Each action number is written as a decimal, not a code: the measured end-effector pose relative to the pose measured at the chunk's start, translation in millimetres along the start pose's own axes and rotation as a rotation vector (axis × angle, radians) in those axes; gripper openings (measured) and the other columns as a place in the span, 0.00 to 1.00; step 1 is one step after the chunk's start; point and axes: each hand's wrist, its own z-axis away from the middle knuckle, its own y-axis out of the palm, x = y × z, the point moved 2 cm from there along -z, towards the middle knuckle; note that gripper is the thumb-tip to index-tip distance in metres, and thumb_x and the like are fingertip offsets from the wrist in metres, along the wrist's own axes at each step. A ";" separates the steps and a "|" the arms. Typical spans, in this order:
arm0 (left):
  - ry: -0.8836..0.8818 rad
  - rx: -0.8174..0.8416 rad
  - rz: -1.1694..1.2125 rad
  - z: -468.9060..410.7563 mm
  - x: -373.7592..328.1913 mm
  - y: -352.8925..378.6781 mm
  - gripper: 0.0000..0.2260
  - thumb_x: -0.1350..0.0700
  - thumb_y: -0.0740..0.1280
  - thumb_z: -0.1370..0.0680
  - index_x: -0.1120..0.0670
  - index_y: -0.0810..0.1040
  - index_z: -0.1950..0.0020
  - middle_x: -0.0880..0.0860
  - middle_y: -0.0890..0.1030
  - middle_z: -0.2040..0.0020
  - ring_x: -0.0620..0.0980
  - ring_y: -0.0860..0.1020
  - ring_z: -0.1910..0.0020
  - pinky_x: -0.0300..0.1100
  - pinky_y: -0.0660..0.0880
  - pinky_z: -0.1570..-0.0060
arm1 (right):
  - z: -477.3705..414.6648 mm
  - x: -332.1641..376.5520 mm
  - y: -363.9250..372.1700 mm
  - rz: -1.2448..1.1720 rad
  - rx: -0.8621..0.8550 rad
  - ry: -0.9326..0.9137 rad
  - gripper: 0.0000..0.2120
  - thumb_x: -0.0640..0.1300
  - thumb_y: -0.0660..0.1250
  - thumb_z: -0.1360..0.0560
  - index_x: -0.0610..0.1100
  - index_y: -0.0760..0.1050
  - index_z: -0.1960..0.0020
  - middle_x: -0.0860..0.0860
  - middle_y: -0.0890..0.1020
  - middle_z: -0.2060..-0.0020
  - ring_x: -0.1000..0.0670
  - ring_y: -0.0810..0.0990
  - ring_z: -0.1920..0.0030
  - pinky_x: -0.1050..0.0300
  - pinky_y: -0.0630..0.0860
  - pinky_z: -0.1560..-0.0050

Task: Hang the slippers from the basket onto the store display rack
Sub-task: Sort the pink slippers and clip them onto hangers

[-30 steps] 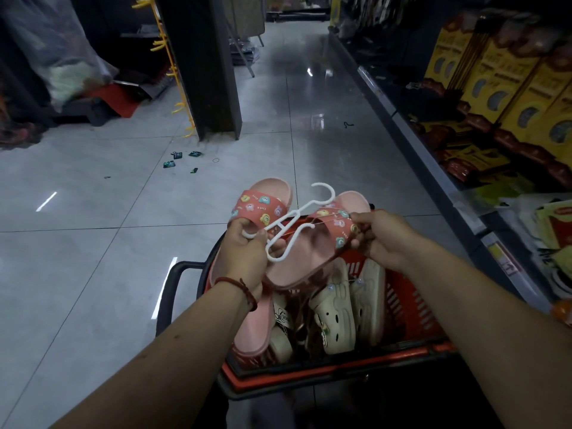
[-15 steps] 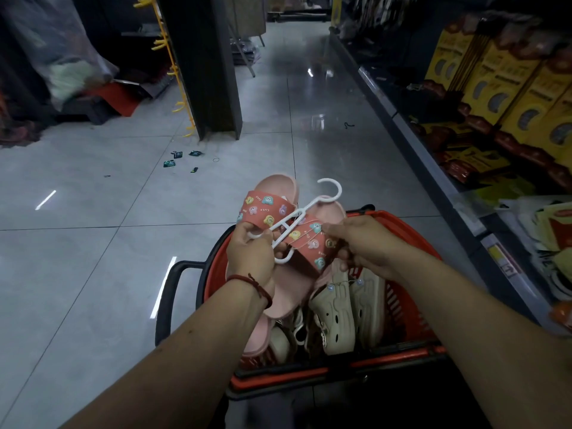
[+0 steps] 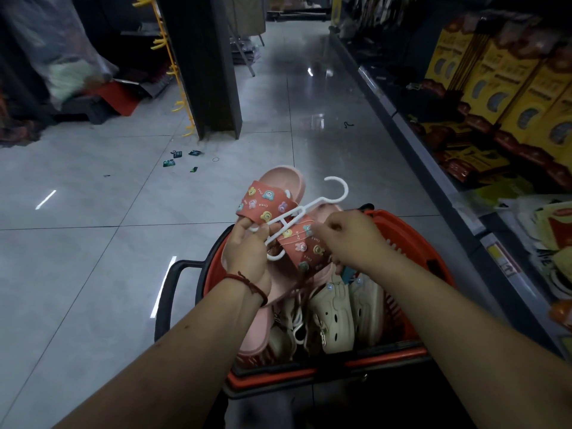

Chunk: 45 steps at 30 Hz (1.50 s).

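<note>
Far to the left, a yellow hook rack (image 3: 173,71) is standing against a dark pillar (image 3: 204,66), well apart from the person; it is probably the display the pair is meant for, though nothing is hanging on it in view. A few small scraps (image 3: 182,157) are lying on the tiled floor near its foot.

The left hand (image 3: 247,252) is gripping from below, with its fingers curled around the lower end of the white hanger (image 3: 305,209) and the heel of one of the pink slippers (image 3: 272,196). That grip seems to be steadying the whole bundle above the basket while the other hand is working on it. The hanger is lying tilted across both straps, its hook pointing up and away, free of everything, so it looks ready to catch a peg.

The right hand (image 3: 349,239) is pinching the strap of the second slipper between curled fingers, apparently seating that strap on the hanger's arm so the pair will hang evenly. A small tag seems to be dangling beneath it.

Below the hands, the orange basket (image 3: 387,357) is holding beige clogs (image 3: 334,308) and at least one more pink slipper, waiting their turn. Along the right edge, a store shelf (image 3: 411,140) is carrying yellow boxes (image 3: 495,72).
</note>
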 end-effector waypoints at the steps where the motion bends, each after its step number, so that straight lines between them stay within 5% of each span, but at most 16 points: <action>1: 0.002 0.017 0.009 0.9 -1.4 1.9 0.09 0.67 0.63 0.19 0.55 0.78 0.44 0.51 0.85 0.63 0.51 0.82 0.61 0.45 0.80 0.56 | -0.7 -0.2 -1.0 -0.161 -0.053 0.074 0.17 0.48 0.68 0.21 0.38 0.74 0.63 0.42 0.79 0.73 0.46 0.78 0.79 0.55 0.75 0.75; 5: -0.010 0.077 0.036 5.7 -5.9 8.3 0.08 0.66 0.62 0.18 0.56 0.76 0.44 0.51 0.85 0.63 0.47 0.81 0.67 0.38 0.79 0.66 | -5.5 1.3 -6.2 -0.837 -0.180 0.299 0.13 0.45 0.74 0.26 0.35 0.78 0.54 0.45 0.77 0.71 0.50 0.73 0.77 0.54 0.74 0.69; 9: -0.048 0.135 0.016 9.1 -4.5 12.9 0.06 0.65 0.63 0.18 0.57 0.76 0.45 0.54 0.85 0.60 0.48 0.77 0.69 0.38 0.79 0.66 | -10.1 -0.9 -11.4 -1.045 -0.190 0.369 0.12 0.44 0.72 0.25 0.35 0.80 0.48 0.47 0.78 0.67 0.52 0.67 0.75 0.60 0.68 0.77; 15: -0.162 0.239 -0.157 11.7 -0.3 13.7 0.12 0.67 0.63 0.20 0.54 0.75 0.40 0.55 0.86 0.52 0.51 0.80 0.65 0.44 0.76 0.62 | -15.9 -5.9 -19.9 -0.955 -0.195 0.221 0.08 0.44 0.68 0.21 0.40 0.81 0.53 0.49 0.81 0.68 0.53 0.63 0.77 0.63 0.61 0.80; 19: -0.178 0.358 -0.511 21.7 -1.2 17.4 0.11 0.64 0.65 0.21 0.52 0.75 0.43 0.51 0.82 0.59 0.47 0.79 0.65 0.38 0.74 0.66 | -15.2 -2.1 -25.2 -0.673 -0.291 0.149 0.13 0.46 0.68 0.21 0.41 0.81 0.61 0.48 0.78 0.77 0.51 0.71 0.79 0.61 0.68 0.78; 23: 0.153 0.268 -1.154 10.3 2.5 6.1 0.05 0.54 0.65 0.24 0.49 0.74 0.49 0.50 0.80 0.59 0.53 0.81 0.58 0.38 0.71 0.65 | -16.5 -4.0 -33.1 -0.731 -0.275 0.120 0.15 0.43 0.64 0.19 0.36 0.79 0.61 0.43 0.79 0.74 0.49 0.74 0.78 0.58 0.72 0.74; 31: 0.759 -0.080 -1.162 21.9 -21.2 11.3 0.13 0.49 0.71 0.28 0.51 0.69 0.54 0.50 0.67 0.49 0.54 0.75 0.57 0.49 0.75 0.55 | -3.0 17.7 -51.2 -0.697 -0.262 -0.078 0.15 0.43 0.64 0.18 0.32 0.79 0.55 0.38 0.81 0.67 0.50 0.77 0.76 0.59 0.73 0.76; 36: 1.115 -0.127 -1.257 27.9 -34.3 22.1 0.09 0.49 0.70 0.28 0.52 0.72 0.58 0.54 0.71 0.49 0.53 0.72 0.54 0.48 0.70 0.53 | 3.6 26.9 -42.7 -0.644 -0.177 -0.154 0.14 0.41 0.63 0.18 0.29 0.77 0.54 0.41 0.82 0.67 0.49 0.77 0.77 0.59 0.72 0.78; 41: 0.993 0.263 -1.400 14.5 -28.2 28.0 0.12 0.44 0.66 0.28 0.44 0.78 0.47 0.46 0.80 0.50 0.53 0.76 0.50 0.48 0.70 0.51 | -2.8 21.6 -32.5 -0.657 -0.087 -0.168 0.14 0.39 0.63 0.18 0.28 0.76 0.56 0.45 0.79 0.73 0.49 0.76 0.78 0.62 0.70 0.79; 45: 0.844 0.354 -1.385 9.0 -23.0 22.8 0.10 0.42 0.67 0.29 0.41 0.77 0.49 0.42 0.81 0.58 0.55 0.76 0.52 0.50 0.72 0.50 | -5.7 13.9 -28.4 -0.657 -0.004 -0.162 0.15 0.39 0.63 0.18 0.25 0.75 0.53 0.41 0.79 0.68 0.47 0.77 0.76 0.60 0.70 0.79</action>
